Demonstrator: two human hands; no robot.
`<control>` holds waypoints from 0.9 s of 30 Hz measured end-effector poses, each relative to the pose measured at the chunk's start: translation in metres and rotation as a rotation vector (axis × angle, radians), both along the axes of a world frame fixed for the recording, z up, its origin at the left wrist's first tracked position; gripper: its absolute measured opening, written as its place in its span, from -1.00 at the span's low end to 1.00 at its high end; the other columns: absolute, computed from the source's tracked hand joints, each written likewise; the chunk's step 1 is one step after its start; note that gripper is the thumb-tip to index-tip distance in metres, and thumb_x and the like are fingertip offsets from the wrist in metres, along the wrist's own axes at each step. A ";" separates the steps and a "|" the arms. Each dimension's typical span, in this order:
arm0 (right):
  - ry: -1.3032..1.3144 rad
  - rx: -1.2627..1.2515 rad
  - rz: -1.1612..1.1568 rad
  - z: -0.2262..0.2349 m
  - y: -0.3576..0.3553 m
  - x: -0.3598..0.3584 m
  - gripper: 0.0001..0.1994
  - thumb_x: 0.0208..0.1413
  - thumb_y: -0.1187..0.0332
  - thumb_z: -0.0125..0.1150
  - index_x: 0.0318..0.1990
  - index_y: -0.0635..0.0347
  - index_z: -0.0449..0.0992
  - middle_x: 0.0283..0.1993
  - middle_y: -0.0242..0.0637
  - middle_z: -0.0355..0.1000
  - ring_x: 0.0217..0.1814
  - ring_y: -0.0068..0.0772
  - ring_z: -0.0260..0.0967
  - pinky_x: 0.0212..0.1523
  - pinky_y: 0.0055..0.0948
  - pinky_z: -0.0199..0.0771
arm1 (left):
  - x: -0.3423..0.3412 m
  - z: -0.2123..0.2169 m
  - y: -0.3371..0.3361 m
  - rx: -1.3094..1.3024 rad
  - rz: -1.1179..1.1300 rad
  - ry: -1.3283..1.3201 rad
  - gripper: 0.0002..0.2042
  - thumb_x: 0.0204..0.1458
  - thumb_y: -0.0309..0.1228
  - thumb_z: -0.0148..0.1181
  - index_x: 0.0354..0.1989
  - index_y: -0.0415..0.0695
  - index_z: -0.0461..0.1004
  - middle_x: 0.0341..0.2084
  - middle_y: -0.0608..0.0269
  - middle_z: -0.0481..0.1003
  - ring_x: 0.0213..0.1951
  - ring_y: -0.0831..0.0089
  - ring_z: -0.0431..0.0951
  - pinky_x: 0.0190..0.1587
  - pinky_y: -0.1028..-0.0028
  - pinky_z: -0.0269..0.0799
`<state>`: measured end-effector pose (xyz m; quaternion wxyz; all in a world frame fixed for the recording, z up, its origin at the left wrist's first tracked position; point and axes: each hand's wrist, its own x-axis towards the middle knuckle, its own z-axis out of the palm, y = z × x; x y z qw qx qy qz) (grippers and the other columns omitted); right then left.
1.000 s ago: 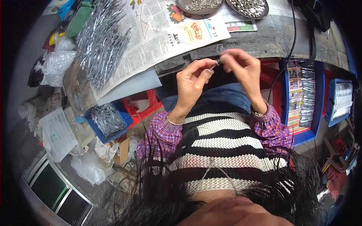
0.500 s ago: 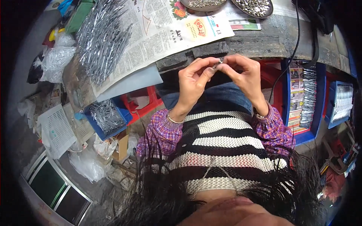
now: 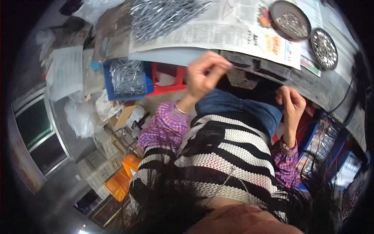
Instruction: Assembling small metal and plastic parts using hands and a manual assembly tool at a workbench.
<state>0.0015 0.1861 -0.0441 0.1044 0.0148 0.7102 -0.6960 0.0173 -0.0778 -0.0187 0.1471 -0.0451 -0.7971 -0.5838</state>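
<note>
My left hand (image 3: 205,76) is raised at the workbench's front edge, thumb and forefinger pinched together. Whatever may be between those fingertips is too small and blurred to make out. Well apart from it, my right hand (image 3: 291,100) hangs by the bench edge over my lap, its fingers curled inward; anything inside them is hidden. Beyond the hands, a newspaper (image 3: 230,37) covers part of the bench. A heap of thin silvery metal pieces (image 3: 167,17) lies on its left part. To the right are a round dark dish (image 3: 286,7) and a second dark dish (image 3: 334,48), both holding small shiny metal parts.
Below the bench at left, a blue bin (image 3: 148,80) full of metal pieces stands beside a red plastic stool (image 3: 181,80). Blue trays (image 3: 329,146) with silvery pieces are at the right. Plastic bags (image 3: 80,117) and an orange box (image 3: 119,185) lie at the left.
My hands, together around a small metal piece before, have parted; the right one has dropped right and toward me. The whole view has turned, showing more floor at left.
</note>
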 end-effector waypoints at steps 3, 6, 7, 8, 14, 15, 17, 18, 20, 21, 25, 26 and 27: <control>-0.013 -0.002 -0.027 -0.001 -0.003 -0.001 -0.80 0.11 0.38 0.15 -0.47 0.32 0.52 -0.62 -0.46 0.37 -0.60 -0.74 0.22 -0.56 -0.74 0.16 | 0.011 0.001 -0.068 -0.400 0.269 0.117 -0.98 -0.16 -0.57 0.19 -0.52 -0.17 0.51 -0.56 0.26 0.46 -0.49 0.47 0.44 -0.43 0.56 0.31; -0.013 0.002 -0.012 -0.003 -0.005 -0.002 -0.79 0.12 0.37 0.14 -0.47 0.32 0.52 -0.62 -0.46 0.37 -0.60 -0.75 0.22 -0.56 -0.74 0.16 | 0.008 -0.008 -0.089 -0.777 0.213 0.281 -0.92 -0.22 -0.54 0.27 -0.55 -0.11 0.49 -0.55 0.29 0.46 -0.50 0.43 0.44 -0.42 0.50 0.28; -0.024 -0.011 -0.016 -0.005 -0.004 -0.003 -0.79 0.12 0.37 0.14 -0.47 0.33 0.52 -0.62 -0.45 0.37 -0.60 -0.75 0.22 -0.56 -0.74 0.16 | -0.001 -0.006 -0.076 -0.845 0.137 0.330 -0.90 -0.24 -0.51 0.30 -0.55 -0.08 0.48 -0.55 0.31 0.45 -0.50 0.42 0.44 -0.40 0.47 0.26; -0.032 -0.013 -0.026 -0.005 -0.004 -0.004 -0.79 0.12 0.37 0.13 -0.47 0.33 0.52 -0.62 -0.45 0.37 -0.60 -0.75 0.21 -0.56 -0.74 0.16 | -0.008 -0.011 -0.063 -0.838 0.064 0.341 -0.87 -0.25 -0.47 0.33 -0.55 -0.06 0.46 -0.56 0.34 0.45 -0.48 0.43 0.45 -0.37 0.45 0.22; -0.022 -0.013 -0.026 -0.007 -0.010 -0.003 -0.79 0.13 0.37 0.12 -0.46 0.33 0.52 -0.63 -0.45 0.37 -0.62 -0.74 0.22 -0.56 -0.74 0.17 | 0.011 -0.023 -0.103 -0.858 0.253 0.321 -0.84 -0.28 -0.47 0.35 -0.60 -0.08 0.44 -0.56 0.33 0.46 -0.48 0.40 0.46 -0.39 0.44 0.22; -0.024 -0.025 -0.038 -0.006 -0.010 -0.003 -0.79 0.13 0.37 0.13 -0.46 0.34 0.53 -0.63 -0.45 0.37 -0.62 -0.74 0.22 -0.56 -0.74 0.17 | 0.013 -0.024 -0.109 -0.862 0.260 0.315 -0.84 -0.28 -0.47 0.35 -0.60 -0.08 0.43 -0.56 0.32 0.46 -0.48 0.39 0.46 -0.38 0.44 0.22; -0.027 -0.026 -0.044 -0.006 -0.009 -0.004 -0.79 0.13 0.37 0.12 -0.45 0.34 0.53 -0.63 -0.45 0.37 -0.62 -0.74 0.22 -0.57 -0.74 0.17 | 0.015 -0.023 -0.115 -0.843 0.259 0.306 -0.88 -0.27 -0.55 0.31 -0.56 -0.15 0.47 -0.54 0.23 0.48 -0.47 0.34 0.48 -0.36 0.45 0.26; -0.030 -0.029 -0.047 -0.005 -0.009 -0.005 -0.79 0.13 0.37 0.12 -0.45 0.34 0.53 -0.63 -0.45 0.37 -0.62 -0.74 0.22 -0.57 -0.74 0.17 | 0.015 -0.021 -0.114 -0.848 0.264 0.307 -0.88 -0.27 -0.55 0.31 -0.56 -0.15 0.47 -0.54 0.23 0.48 -0.47 0.34 0.48 -0.36 0.45 0.26; -0.015 -0.032 -0.026 -0.007 -0.007 -0.005 -0.79 0.13 0.38 0.12 -0.45 0.34 0.53 -0.63 -0.45 0.36 -0.62 -0.74 0.22 -0.57 -0.74 0.17 | 0.012 -0.015 -0.108 -0.766 0.261 0.222 -0.91 -0.20 -0.56 0.27 -0.55 -0.18 0.46 -0.55 0.29 0.47 -0.50 0.46 0.45 -0.38 0.53 0.27; -0.002 -0.030 -0.011 -0.009 -0.005 -0.004 -0.79 0.13 0.38 0.11 -0.45 0.33 0.53 -0.63 -0.45 0.36 -0.62 -0.74 0.22 -0.57 -0.73 0.17 | 0.010 -0.012 -0.102 -0.766 0.254 0.227 -0.91 -0.20 -0.56 0.27 -0.55 -0.18 0.46 -0.55 0.29 0.47 -0.50 0.46 0.45 -0.38 0.53 0.27; -0.005 -0.068 0.027 -0.008 -0.001 -0.006 -0.80 0.13 0.37 0.12 -0.44 0.34 0.53 -0.63 -0.47 0.37 -0.62 -0.75 0.22 -0.57 -0.74 0.17 | -0.004 0.000 -0.067 -0.055 0.267 -0.100 -0.93 -0.03 -0.55 0.17 -0.51 -0.25 0.46 -0.56 0.42 0.40 -0.50 0.72 0.31 -0.42 0.70 0.19; -0.014 -0.062 0.026 -0.008 -0.002 -0.006 -0.80 0.13 0.37 0.13 -0.44 0.34 0.53 -0.62 -0.47 0.37 -0.61 -0.75 0.23 -0.57 -0.74 0.17 | -0.008 0.006 -0.059 0.058 0.227 -0.178 -0.93 -0.02 -0.54 0.16 -0.50 -0.25 0.46 -0.56 0.41 0.41 -0.51 0.72 0.30 -0.43 0.69 0.18; -0.023 -0.056 0.025 -0.007 -0.003 -0.006 -0.80 0.13 0.38 0.13 -0.43 0.34 0.53 -0.62 -0.46 0.38 -0.61 -0.76 0.23 -0.57 -0.74 0.18 | -0.013 0.012 -0.052 0.171 0.186 -0.257 -0.93 -0.01 -0.53 0.16 -0.49 -0.25 0.47 -0.55 0.39 0.41 -0.51 0.71 0.30 -0.44 0.69 0.17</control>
